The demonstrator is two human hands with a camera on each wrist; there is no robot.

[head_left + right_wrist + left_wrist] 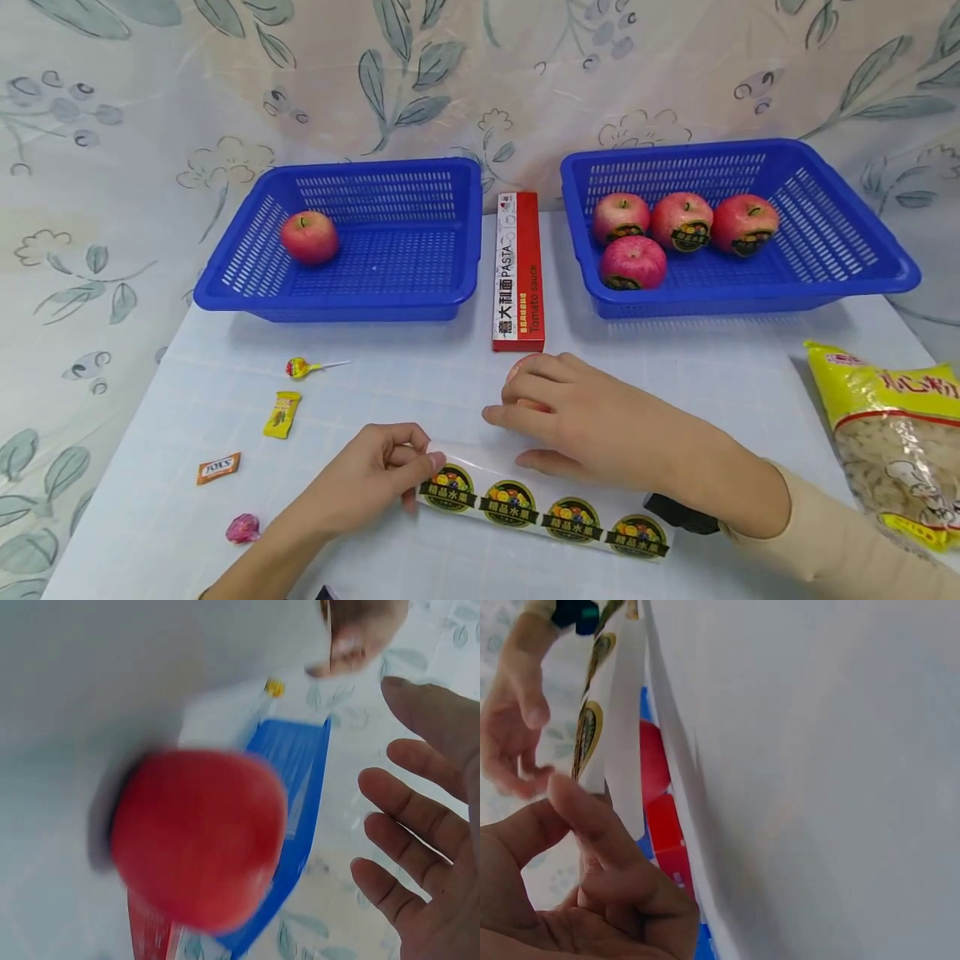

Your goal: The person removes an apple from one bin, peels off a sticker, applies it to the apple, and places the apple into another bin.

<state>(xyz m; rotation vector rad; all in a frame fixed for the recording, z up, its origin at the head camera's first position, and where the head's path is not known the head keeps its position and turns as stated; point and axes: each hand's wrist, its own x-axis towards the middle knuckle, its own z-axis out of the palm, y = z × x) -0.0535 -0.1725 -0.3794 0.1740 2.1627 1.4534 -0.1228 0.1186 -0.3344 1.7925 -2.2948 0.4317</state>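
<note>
My left hand (422, 461) pinches the left end of a white sticker strip (540, 508) that lies near the table's front edge and bears several round fruit labels. The left wrist view shows my thumb (574, 806) and a finger on the strip's (619, 720) end. My right hand (525, 425) hovers over a red apple (522, 367) standing on the table just past the strip. In the right wrist view the apple (199, 836) stands free, and the right hand's (420, 825) fingers are spread apart from it.
A blue basket (225, 287) at back left holds one apple (309, 237). Another blue basket (892, 279) at back right holds several labelled apples. A red pasta box (517, 275) lies between them. Small candies (281, 414) are scattered on the left, and a yellow bag (892, 442) lies at the right.
</note>
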